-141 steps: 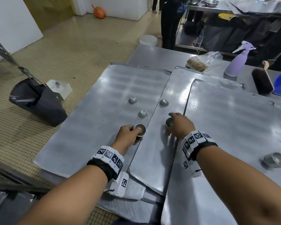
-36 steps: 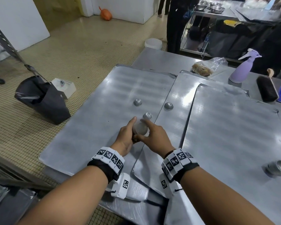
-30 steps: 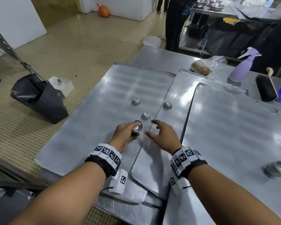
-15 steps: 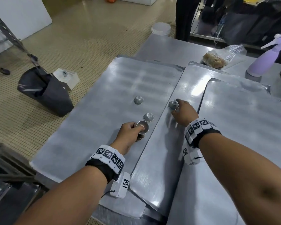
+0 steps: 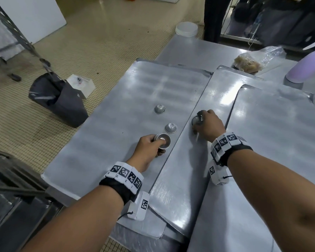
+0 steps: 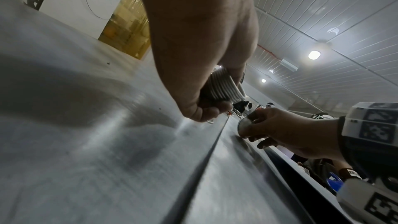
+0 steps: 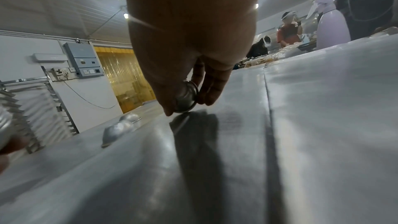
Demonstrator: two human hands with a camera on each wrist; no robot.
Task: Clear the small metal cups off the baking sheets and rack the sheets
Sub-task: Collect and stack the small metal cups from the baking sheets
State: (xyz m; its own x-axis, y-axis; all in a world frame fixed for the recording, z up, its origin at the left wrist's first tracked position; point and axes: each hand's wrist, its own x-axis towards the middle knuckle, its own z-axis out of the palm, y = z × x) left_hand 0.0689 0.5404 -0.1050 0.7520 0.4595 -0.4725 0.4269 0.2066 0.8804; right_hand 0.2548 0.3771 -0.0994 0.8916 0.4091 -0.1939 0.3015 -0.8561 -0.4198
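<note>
**Both hands on cups; two cups loose on the left sheet**

Head view. Left hand (image 5: 149,146) is curled round a stack of nested cups (image 5: 163,140), open mouth up, held at the right edge of the left baking sheet (image 5: 116,128). Right hand (image 5: 206,126) pinches a single cup (image 5: 195,120) on the middle baking sheet (image 5: 185,175), just right of the seam between the two sheets. Two cups stand upside down on the left sheet: the near loose cup (image 5: 170,127) just beyond the left hand, the far loose cup (image 5: 159,108) farther along the same line. A third sheet (image 5: 273,142) overlaps the middle one on the right. A lilac spray bottle (image 5: 302,70) and a clear bag of food (image 5: 253,60) sit at the far right of the table. On the floor to the left, a dark dustpan (image 5: 58,102).

Left wrist view. The fingers (image 6: 206,110) wrap the ribbed stack (image 6: 221,88); it is held clear of the sheet surface. The right hand (image 6: 290,132) shows to the right with its cup (image 6: 244,125) tilted on edge.

Right wrist view. Thumb and fingertips (image 7: 212,91) grip the single cup (image 7: 186,98) by its rim; the cup is tipped on edge, its lower rim at or just above the middle sheet, contact cannot be told. The two inverted cups lie to the left, near one (image 7: 118,130) and far one (image 7: 131,117). The spray bottle (image 7: 331,21) stands far right.
</note>
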